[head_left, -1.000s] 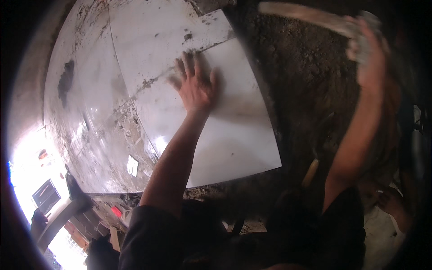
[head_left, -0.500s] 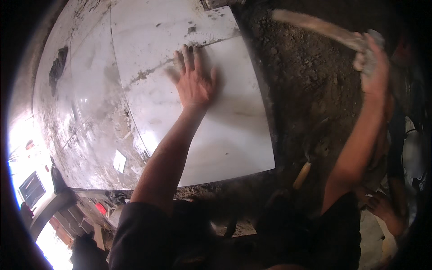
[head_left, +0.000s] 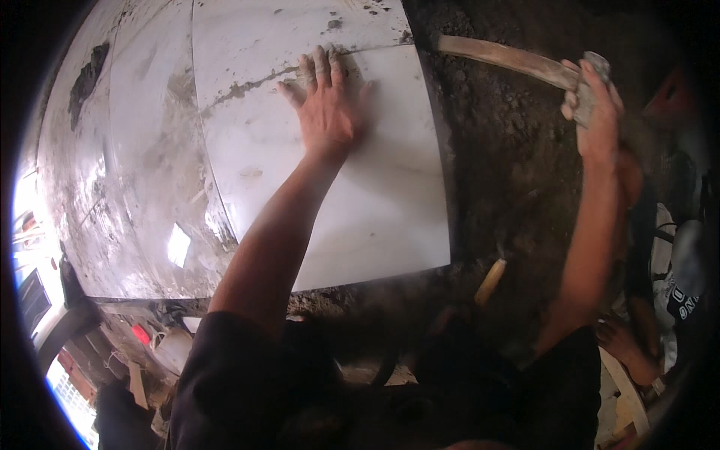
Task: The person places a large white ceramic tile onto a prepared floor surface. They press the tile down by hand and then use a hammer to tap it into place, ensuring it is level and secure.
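My left hand (head_left: 325, 109) lies palm down with fingers spread on a large white tile (head_left: 390, 195). Its fingertips, grey with dirt, reach to the seam with the neighbouring tile (head_left: 277, 22). Off to the right and raised, my right hand (head_left: 598, 112) is closed round the head end of a hammer. The hammer's wooden handle (head_left: 510, 60) points left, its free end near the tile's far right corner; whether it touches cannot be told. A wooden-handled tool (head_left: 491, 280), its far end lost in the dark, lies on the soil right of the tile.
Dark loose soil (head_left: 502, 150) borders the tile on the right. Dirt-smeared tiles (head_left: 142, 187) stretch left, with a dark clump (head_left: 88, 82) on them. Another person's hand (head_left: 626, 341) is at the lower right. A whitish bucket-like container (head_left: 174, 349) stands at the lower left.
The hammer in my right hand has come left and down, its handle end now closer to the tile corner. My left hand stays flat on the tile. The view has shifted slightly.
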`<control>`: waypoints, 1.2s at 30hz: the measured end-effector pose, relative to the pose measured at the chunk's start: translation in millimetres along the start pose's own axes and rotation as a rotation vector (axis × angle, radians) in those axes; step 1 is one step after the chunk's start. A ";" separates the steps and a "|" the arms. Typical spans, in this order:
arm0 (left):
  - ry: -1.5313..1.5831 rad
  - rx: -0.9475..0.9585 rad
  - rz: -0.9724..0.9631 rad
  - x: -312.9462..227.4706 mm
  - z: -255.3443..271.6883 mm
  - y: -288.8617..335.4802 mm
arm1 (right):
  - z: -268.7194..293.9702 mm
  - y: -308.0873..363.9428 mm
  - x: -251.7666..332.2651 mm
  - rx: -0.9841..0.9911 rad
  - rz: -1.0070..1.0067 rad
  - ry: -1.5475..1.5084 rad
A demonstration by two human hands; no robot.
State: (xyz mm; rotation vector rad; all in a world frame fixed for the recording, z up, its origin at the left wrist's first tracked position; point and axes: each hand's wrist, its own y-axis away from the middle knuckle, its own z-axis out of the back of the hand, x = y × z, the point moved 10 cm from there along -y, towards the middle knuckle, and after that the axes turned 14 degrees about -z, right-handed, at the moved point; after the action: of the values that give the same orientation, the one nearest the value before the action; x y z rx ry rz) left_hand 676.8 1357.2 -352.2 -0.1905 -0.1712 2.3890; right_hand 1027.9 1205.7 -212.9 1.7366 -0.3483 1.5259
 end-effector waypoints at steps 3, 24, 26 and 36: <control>0.014 0.034 0.018 -1.1 2.5 0.1 | 11.2 48.2 44.1 -0.091 0.038 0.298; 0.228 0.400 0.397 189.9 71.0 397.0 | -2.7 331.3 24.8 0.136 0.165 0.842; 0.267 0.381 0.416 184.4 75.7 406.5 | -8.6 332.6 18.4 0.123 0.129 0.814; 0.302 0.453 0.525 164.3 98.2 397.3 | -72.3 338.8 -9.2 0.283 0.153 0.885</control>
State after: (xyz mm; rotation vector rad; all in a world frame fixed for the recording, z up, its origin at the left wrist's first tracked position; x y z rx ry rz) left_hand 276.8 1171.8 -340.7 -0.4161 0.6277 2.7929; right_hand 751.3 1031.3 -98.1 1.0688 0.2051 2.3568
